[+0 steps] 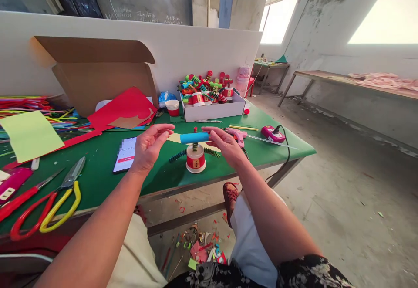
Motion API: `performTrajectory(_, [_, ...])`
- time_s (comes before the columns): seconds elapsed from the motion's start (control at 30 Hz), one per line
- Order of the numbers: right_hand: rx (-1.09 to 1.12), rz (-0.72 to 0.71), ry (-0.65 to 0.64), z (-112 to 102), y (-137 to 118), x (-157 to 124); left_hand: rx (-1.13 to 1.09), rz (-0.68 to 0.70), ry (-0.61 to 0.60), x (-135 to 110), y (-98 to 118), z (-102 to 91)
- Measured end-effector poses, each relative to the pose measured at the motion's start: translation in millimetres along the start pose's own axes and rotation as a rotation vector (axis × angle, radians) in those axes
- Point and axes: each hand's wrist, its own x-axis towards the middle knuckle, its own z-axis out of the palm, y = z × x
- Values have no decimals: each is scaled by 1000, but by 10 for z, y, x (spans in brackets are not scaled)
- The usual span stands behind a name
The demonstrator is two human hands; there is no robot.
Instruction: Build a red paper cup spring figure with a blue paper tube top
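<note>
A paper-cup figure (pixel 196 161) stands upright at the table's near edge. It has a red band, dark green folded-paper arms and a folded green neck. Across the neck lies a blue paper tube (pixel 193 138), roughly level. My right hand (pixel 227 146) is at the tube's right end, thumb on the near side and forefinger beyond it, closed lightly on that end. To the left, my left hand (pixel 152 146) hovers apart from the tube with its fingers curved and a gap before the thumb. Behind the figure is a pale yellow strip (pixel 175 138), partly hidden.
A white box (pixel 214 111) of similar figures stands behind, with stacked paper cups (pixel 172 107) beside it. On the right are a pink glue gun (pixel 238 136) and a corded magenta power socket (pixel 273 134). Scissors (pixel 60 196) and a phone (pixel 125 156) lie left.
</note>
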Motion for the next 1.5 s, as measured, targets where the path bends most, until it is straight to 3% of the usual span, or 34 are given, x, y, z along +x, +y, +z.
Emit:
performTrajectory(0.17, [42, 39, 191, 39, 39, 18, 32, 12, 56, -144, 43, 130])
performTrajectory(0.33, [71, 24, 271, 113, 36, 14, 161, -40, 253, -359, -13, 230])
performTrajectory(0.43, [35, 29, 302, 169, 22, 15, 335, 0, 180, -442, -45, 264])
performTrajectory(0.57, [36, 67, 299, 227, 30, 42, 454, 109, 125, -423, -140, 331])
performTrajectory(0.77, [60, 89, 274, 280, 45, 30, 417, 46, 141, -317, -298, 453])
performTrajectory(1.03, [112, 54, 203, 311, 5, -47, 423, -40, 89, -249, -227, 482])
performTrajectory(1.3, [114, 32, 176, 284, 28, -29, 345, 6, 129, -231, -285, 542])
performTrajectory(1.5, [118, 30, 177, 271, 52, -8, 248, -79, 138, -228, -163, 571])
